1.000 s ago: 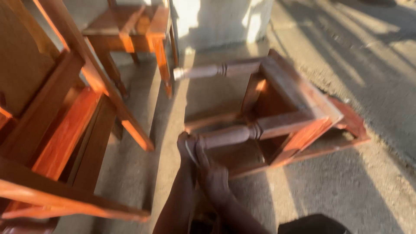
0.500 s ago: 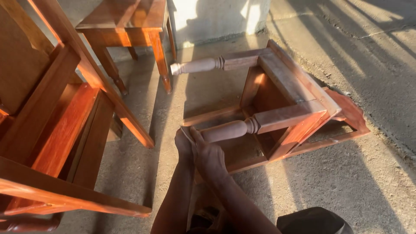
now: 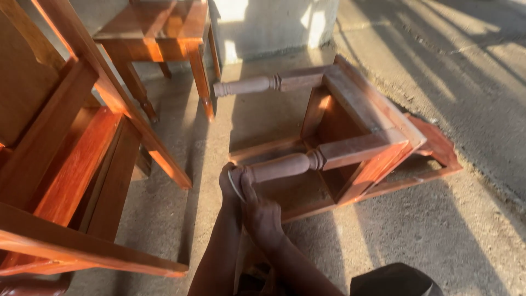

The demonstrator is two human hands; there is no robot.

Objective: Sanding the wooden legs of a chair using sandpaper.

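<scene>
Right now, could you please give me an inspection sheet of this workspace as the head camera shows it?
Surface: rough concrete floor, part sun, part shadow.
Job's things: wooden chair lying on its side; its turned leg points at the hands, with a thin pale sheet pressed on the leg's end.
Clutter: nothing seen.
Grippers: left hand and right hand both wrapped round the leg's end.
Cables: nothing seen.
Surroundings: reddish wooden frames on the left, small wooden table behind, pale wall beyond.
</scene>
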